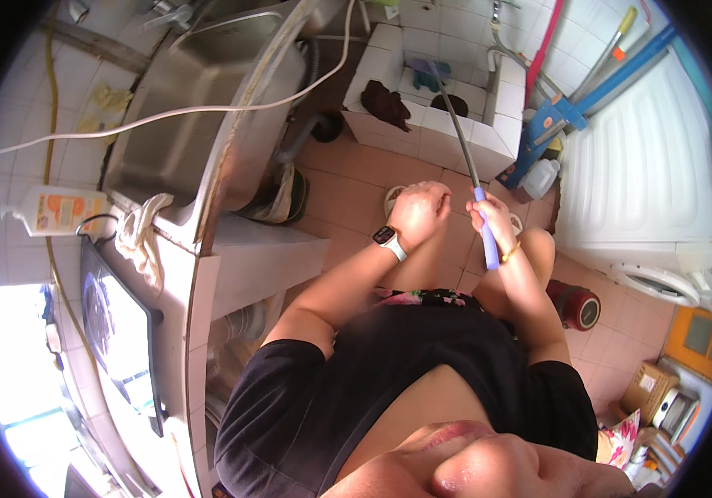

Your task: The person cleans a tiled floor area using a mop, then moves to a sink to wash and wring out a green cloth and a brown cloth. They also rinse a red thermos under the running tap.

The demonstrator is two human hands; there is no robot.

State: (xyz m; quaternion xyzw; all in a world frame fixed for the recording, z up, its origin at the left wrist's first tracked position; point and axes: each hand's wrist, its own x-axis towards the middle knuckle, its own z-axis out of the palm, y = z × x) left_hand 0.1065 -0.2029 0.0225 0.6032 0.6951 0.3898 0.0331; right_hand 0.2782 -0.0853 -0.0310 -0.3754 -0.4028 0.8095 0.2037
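Note:
My right hand (491,215) is closed around the purple grip (488,239) of a long-handled cleaning tool. Its thin metal rod (460,134) slants away into a low white-tiled basin (430,140). At the far end, a teal head or cloth (432,76) lies inside the basin; its exact kind is unclear. My left hand (419,208), with a watch on the wrist, is loosely curled over my knee area, and nothing shows in it. A dark brown cloth (385,104) is draped over the basin's rim. A round dark thing (450,104) sits within.
A steel sink (194,118) stands to the left, crossed by a pale cable (206,109). Below it is a lined bin (281,199). On the right are a white washing machine (636,168), a plastic jug (539,177), leaning poles (617,75) and a red cylindrical container (574,305).

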